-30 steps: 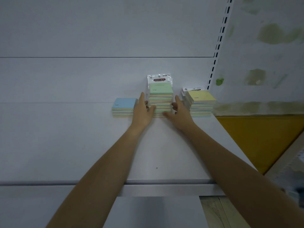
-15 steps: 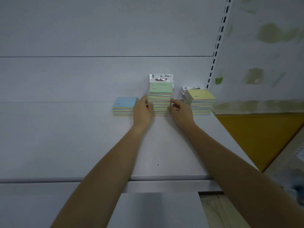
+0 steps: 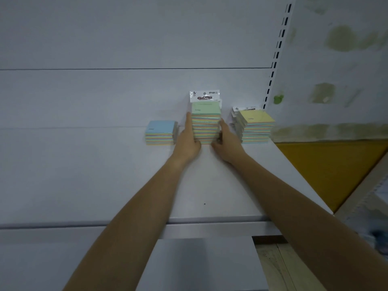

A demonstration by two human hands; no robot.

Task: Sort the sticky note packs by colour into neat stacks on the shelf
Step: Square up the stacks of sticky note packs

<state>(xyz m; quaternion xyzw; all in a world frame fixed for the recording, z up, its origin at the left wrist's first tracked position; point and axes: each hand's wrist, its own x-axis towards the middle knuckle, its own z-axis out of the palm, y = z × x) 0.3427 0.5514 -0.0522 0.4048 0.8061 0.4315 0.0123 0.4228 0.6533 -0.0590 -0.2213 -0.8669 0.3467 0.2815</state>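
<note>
Three stacks of sticky note packs stand at the back of the white shelf (image 3: 105,181). The tall green-topped stack (image 3: 206,120) is in the middle, with a white header card sticking up behind it. My left hand (image 3: 188,141) presses flat against its left side and my right hand (image 3: 226,142) against its right side, so both hands clasp the stack. A low blue-topped stack (image 3: 161,132) sits just left of my left hand. A yellow-topped stack (image 3: 255,127) stands to the right, apart from my right hand.
The shelf's back panel (image 3: 126,91) rises right behind the stacks. A slotted upright (image 3: 275,59) runs up at the right end. Beyond the shelf's right edge are a yellow board (image 3: 327,169) and a patchy wall. A lower shelf (image 3: 189,265) shows beneath the front lip.
Both hands have closed in from the front of the green-topped stack onto its two sides, fingers reaching higher up it. The stack looks squarer than a second ago.
</note>
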